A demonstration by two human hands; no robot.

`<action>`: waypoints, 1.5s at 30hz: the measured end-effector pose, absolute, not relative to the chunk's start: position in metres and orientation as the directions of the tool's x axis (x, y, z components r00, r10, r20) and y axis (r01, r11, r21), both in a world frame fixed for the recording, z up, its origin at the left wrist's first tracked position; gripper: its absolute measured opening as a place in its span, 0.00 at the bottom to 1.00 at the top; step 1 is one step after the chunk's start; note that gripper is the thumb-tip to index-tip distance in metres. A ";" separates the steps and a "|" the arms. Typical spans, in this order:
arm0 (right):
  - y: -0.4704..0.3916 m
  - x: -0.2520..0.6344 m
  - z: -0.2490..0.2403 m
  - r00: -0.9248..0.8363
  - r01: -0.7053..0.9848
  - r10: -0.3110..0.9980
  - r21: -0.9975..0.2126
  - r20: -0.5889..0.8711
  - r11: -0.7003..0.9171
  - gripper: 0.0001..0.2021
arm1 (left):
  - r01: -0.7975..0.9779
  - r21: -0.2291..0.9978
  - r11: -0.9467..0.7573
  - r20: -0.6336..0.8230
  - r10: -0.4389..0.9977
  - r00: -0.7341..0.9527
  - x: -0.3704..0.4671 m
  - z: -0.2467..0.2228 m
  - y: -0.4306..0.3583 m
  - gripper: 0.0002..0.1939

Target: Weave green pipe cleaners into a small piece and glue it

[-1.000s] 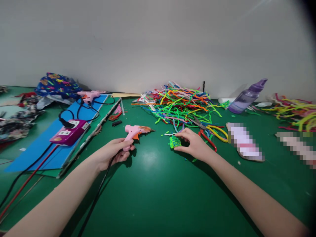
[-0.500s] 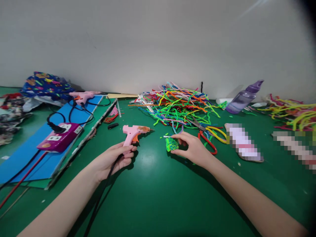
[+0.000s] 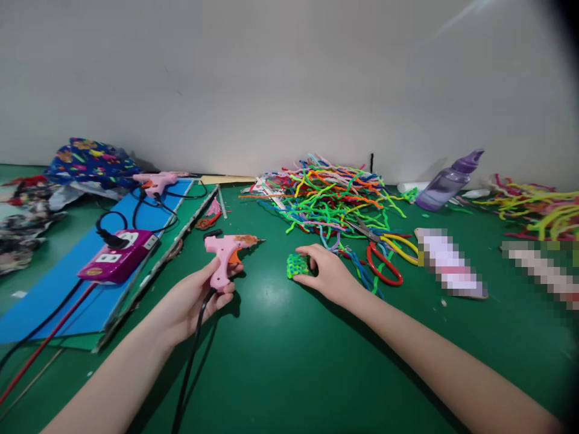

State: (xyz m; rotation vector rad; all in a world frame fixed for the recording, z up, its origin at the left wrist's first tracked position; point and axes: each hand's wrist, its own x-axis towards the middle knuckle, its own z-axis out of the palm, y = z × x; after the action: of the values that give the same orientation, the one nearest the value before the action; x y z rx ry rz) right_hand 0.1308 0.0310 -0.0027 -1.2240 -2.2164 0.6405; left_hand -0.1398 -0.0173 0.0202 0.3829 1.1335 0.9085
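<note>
My left hand (image 3: 199,298) holds a pink glue gun (image 3: 222,259) by its handle, with the metal nozzle pointing right and a black cord hanging below. To the right of the nozzle, my right hand (image 3: 328,274) grips a small woven green and blue piece (image 3: 297,266) between thumb and fingers at its right side. A gap separates the nozzle from the piece. Red- and yellow-handled scissors (image 3: 377,238) lie open behind my right hand, beside a heap of colourful fuzzy stems (image 3: 335,193).
At left, a purple power strip (image 3: 118,256) and a second pink glue gun (image 3: 154,182) rest on a blue board (image 3: 54,295). Patterned cloth (image 3: 90,160) lies behind. A purple bottle (image 3: 446,184), a phone (image 3: 452,265) and more stems (image 3: 543,208) are at right.
The view has shifted slightly. The glue gun has moved left and tilted more upright in my left hand. My right hand has moved left with the woven piece, uncovering more of the scissors and stems.
</note>
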 end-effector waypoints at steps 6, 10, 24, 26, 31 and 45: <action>0.040 0.133 -0.008 -0.407 0.644 0.894 -0.635 0.188 0.427 0.17 | -0.439 0.694 0.571 -0.572 0.807 0.146 -0.142 0.014 -0.018 0.13; 0.046 0.134 -0.008 -0.399 0.673 0.889 -0.587 0.225 0.450 0.14 | -0.411 0.711 0.570 -0.601 0.797 0.067 -0.142 0.014 -0.018 0.12; 0.068 0.131 -0.007 -0.417 0.740 0.879 -0.474 0.231 0.476 0.13 | -0.292 0.749 0.595 -0.605 0.794 0.063 -0.139 0.021 -0.018 0.17; 0.066 0.129 -0.002 -0.431 0.754 0.872 -0.439 0.231 0.489 0.12 | -0.261 0.770 0.582 -0.585 0.807 0.075 -0.141 0.019 -0.018 0.17; 0.067 0.125 0.008 -0.499 0.773 0.842 -0.335 0.204 0.539 0.10 | -0.266 0.777 0.571 -0.576 0.815 0.067 -0.145 0.013 -0.018 0.11; 0.071 0.136 -0.006 -0.519 0.626 0.793 -0.490 0.319 0.607 0.10 | -0.312 0.777 0.547 -0.539 0.834 0.118 -0.149 0.006 -0.015 0.16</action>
State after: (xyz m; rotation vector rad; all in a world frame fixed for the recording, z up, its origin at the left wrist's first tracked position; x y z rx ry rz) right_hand 0.1362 0.0706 -0.0059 -1.1194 -2.3172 0.4296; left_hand -0.1494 -0.0154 0.0058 0.5520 1.1677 0.9032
